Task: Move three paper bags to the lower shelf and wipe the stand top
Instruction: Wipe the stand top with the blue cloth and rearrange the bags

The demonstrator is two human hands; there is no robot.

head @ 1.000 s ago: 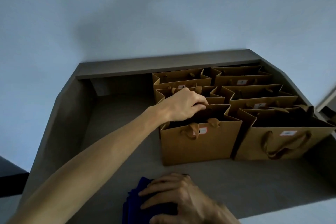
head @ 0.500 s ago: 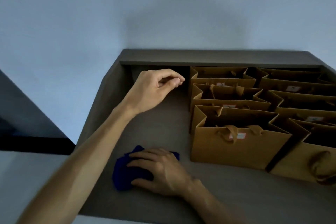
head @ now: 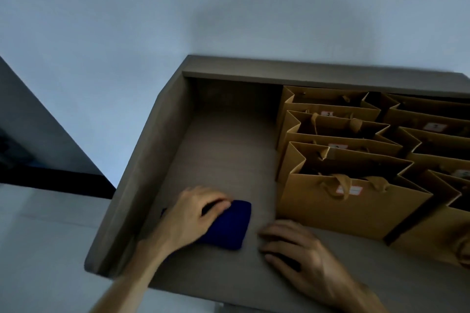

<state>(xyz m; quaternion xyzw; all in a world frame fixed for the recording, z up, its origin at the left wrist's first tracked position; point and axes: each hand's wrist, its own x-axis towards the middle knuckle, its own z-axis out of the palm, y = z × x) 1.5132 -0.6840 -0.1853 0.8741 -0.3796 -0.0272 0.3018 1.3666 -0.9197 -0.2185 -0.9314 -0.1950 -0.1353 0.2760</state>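
Observation:
A folded dark blue cloth (head: 230,226) lies on the grey stand top (head: 223,150), near its front left. My left hand (head: 193,213) lies over the cloth's left part with the fingers curled onto it. My right hand (head: 297,251) rests palm down on the bare surface just right of the cloth, fingers apart and holding nothing. Several brown paper bags with ribbon handles and small labels stand upright in two rows on the right. The nearest bag (head: 351,211) is just beyond my right hand.
A raised side wall (head: 142,173) borders the stand on the left and a back ledge (head: 305,73) runs along the pale wall. A dark panel (head: 38,140) lies beyond the left side. More bags (head: 432,140) run off the right edge.
My left hand dropped from the back of the stand onto the blue cloth. My right hand slid off the cloth to the right. The view turned left.

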